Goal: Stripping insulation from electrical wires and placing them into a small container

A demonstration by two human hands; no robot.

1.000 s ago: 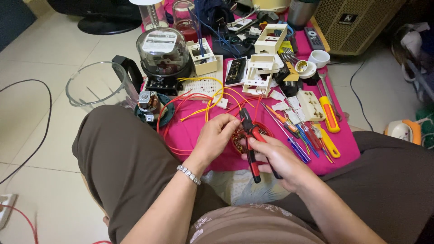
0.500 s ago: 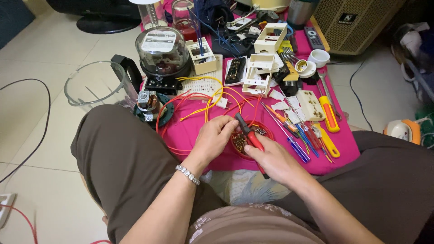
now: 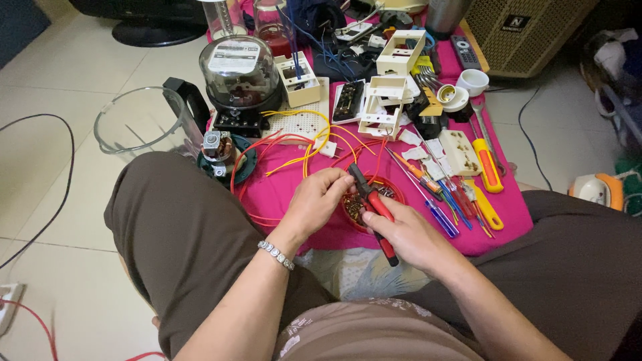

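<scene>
My right hand grips red-and-black pliers, handles squeezed together, jaws pointing up-left. My left hand pinches something small against the jaws, most likely the end of a red wire; my fingers hide it. Both hands hover over a small red dish of metal screws on a pink cloth. Loops of red and yellow wire lie just beyond my hands.
A domed electricity meter, a glass jug, a small motor, cream switch boxes, several screwdrivers, a yellow-handled tool and a speaker crowd the cloth. My knees flank it. Black cable runs on the floor tiles.
The plier handles were spread a second ago and are now squeezed together in my right hand. The jaws shifted slightly left toward my left fingers. The view drifted a little.
</scene>
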